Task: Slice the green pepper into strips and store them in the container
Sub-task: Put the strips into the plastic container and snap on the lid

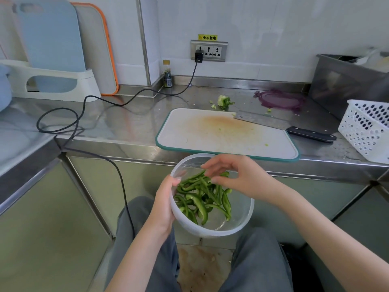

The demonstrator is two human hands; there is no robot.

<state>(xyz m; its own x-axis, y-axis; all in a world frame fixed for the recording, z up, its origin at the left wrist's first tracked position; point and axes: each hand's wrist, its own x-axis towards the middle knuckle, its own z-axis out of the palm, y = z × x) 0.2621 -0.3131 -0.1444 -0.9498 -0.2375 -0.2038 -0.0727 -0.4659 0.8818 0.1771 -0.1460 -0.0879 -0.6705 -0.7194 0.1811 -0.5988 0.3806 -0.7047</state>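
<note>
Slicing looks finished here, and the storing is nearly done! Left hand (163,204) grips the rim of the tub (242,220), a clear, round, soft-walled plastic one, held out below the steel counter (126,119). Inside it, glossy curved green strips (202,197) lie tangled. Above them the right hand (233,173) hovers, fingers loosely spread, seemingly holding nothing. The white board (200,133) is stained and bare but for crumbs, with the core (224,101) behind it. Further right the cleaver (282,126) lies idle, and the purple lid (282,100) waits: sealing is probably what remains.
</note>
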